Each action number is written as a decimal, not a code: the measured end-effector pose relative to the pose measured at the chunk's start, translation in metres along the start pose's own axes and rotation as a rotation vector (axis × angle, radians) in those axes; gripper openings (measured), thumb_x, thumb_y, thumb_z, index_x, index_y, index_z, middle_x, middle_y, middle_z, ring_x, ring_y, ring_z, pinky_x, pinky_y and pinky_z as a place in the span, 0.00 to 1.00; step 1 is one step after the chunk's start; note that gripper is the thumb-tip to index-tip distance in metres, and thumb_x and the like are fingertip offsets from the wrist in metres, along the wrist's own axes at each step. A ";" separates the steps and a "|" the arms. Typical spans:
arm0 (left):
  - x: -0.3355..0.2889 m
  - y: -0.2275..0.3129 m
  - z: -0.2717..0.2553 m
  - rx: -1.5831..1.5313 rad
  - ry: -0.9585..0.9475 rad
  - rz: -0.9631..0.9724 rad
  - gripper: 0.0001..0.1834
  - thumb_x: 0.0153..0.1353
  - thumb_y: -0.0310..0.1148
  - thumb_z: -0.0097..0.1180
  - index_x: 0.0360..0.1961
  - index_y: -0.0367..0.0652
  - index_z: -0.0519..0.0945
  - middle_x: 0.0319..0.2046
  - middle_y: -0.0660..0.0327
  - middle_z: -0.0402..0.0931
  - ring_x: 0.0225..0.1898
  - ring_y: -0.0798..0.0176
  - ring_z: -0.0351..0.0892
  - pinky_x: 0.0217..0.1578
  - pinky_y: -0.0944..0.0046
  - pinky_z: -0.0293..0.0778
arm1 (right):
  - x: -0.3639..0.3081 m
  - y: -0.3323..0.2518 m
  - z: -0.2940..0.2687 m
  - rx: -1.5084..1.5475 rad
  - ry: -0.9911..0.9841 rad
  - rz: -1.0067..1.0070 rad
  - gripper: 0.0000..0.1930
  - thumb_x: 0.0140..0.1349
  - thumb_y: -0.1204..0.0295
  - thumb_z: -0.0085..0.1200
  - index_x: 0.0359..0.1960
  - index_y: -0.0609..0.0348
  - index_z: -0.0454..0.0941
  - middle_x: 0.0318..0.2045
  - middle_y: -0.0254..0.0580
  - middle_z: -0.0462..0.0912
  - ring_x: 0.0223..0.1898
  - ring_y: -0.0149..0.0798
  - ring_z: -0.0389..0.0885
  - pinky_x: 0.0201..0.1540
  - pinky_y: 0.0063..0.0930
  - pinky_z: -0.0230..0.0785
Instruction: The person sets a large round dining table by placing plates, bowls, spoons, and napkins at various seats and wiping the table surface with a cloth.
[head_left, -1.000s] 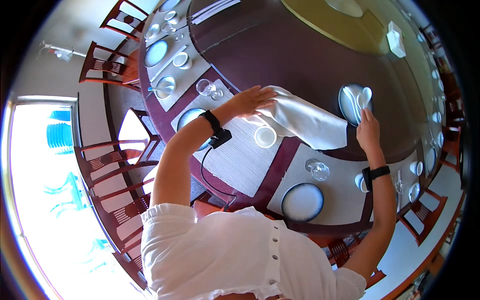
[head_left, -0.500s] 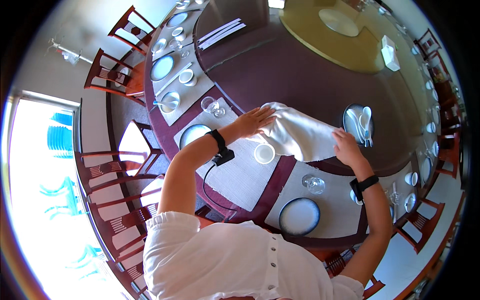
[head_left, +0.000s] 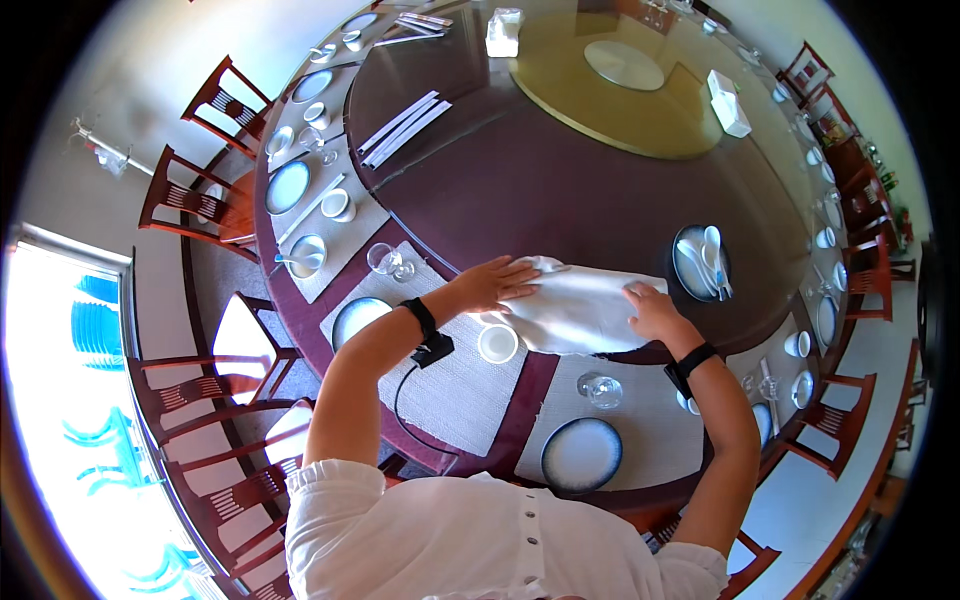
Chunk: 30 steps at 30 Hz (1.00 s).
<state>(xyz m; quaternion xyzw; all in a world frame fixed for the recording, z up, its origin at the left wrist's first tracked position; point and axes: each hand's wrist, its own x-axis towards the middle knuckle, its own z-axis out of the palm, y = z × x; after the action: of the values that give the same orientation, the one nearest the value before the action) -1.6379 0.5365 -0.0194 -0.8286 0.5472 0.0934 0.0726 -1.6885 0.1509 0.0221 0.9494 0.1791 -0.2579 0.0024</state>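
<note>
A white cloth napkin [head_left: 585, 310] lies spread on the dark tabletop in front of me, with a few soft folds. My left hand [head_left: 492, 285] rests flat on its left end, fingers stretched out. On its right end lies my right hand [head_left: 655, 310], fingers extended and slightly bent, pressing the fabric. Close below the left hand stands a white cup [head_left: 498, 344]. To the right of the napkin is a dark-rimmed dish [head_left: 684, 265] holding white spoons [head_left: 713, 247]. A wine glass [head_left: 600, 390] lies below the napkin.
Woven placemats [head_left: 440, 385] line the table edge, with a blue-rimmed plate [head_left: 581, 455] nearest me. Glasses [head_left: 385, 260] stand at left. Several chopstick sleeves [head_left: 405, 130] lie farther off, near a golden turntable [head_left: 560, 100] and a tissue box [head_left: 729, 104]. Wooden chairs [head_left: 215, 210] surround the table.
The napkin lies flatter, its large folds smoothed. My right hand has moved inward from the napkin's right edge and rests on top of it. The whole view has shifted slightly.
</note>
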 end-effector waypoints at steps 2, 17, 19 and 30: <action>-0.012 -0.013 0.006 0.047 -0.022 -0.052 0.45 0.61 0.60 0.49 0.74 0.67 0.42 0.76 0.71 0.33 0.76 0.65 0.30 0.74 0.54 0.32 | 0.000 0.003 -0.001 0.016 0.047 -0.035 0.32 0.57 0.64 0.56 0.65 0.54 0.64 0.66 0.53 0.65 0.67 0.51 0.62 0.63 0.44 0.64; -0.016 0.011 0.010 -0.045 0.150 -0.179 0.44 0.62 0.54 0.52 0.74 0.55 0.48 0.75 0.64 0.41 0.76 0.59 0.36 0.74 0.57 0.38 | 0.008 -0.018 -0.001 0.078 0.163 -0.114 0.31 0.58 0.66 0.55 0.66 0.55 0.65 0.68 0.53 0.61 0.68 0.52 0.61 0.65 0.44 0.62; -0.007 0.015 0.009 -0.092 0.139 -0.138 0.43 0.61 0.52 0.55 0.74 0.56 0.51 0.75 0.63 0.42 0.76 0.59 0.37 0.74 0.57 0.39 | 0.010 -0.020 0.001 0.069 0.156 -0.120 0.31 0.59 0.66 0.55 0.66 0.55 0.64 0.69 0.53 0.60 0.68 0.52 0.61 0.65 0.43 0.62; 0.043 0.035 0.003 -0.143 0.263 0.064 0.37 0.65 0.57 0.46 0.73 0.61 0.54 0.74 0.69 0.45 0.76 0.62 0.38 0.73 0.53 0.40 | -0.002 -0.039 -0.013 0.096 -0.071 0.111 0.35 0.60 0.63 0.55 0.70 0.47 0.58 0.71 0.55 0.53 0.66 0.53 0.64 0.63 0.43 0.65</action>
<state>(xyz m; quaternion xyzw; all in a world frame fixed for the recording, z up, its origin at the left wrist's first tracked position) -1.6536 0.4857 -0.0335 -0.8188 0.5702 0.0249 -0.0621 -1.6974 0.1879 0.0380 0.9472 0.1133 -0.2990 -0.0226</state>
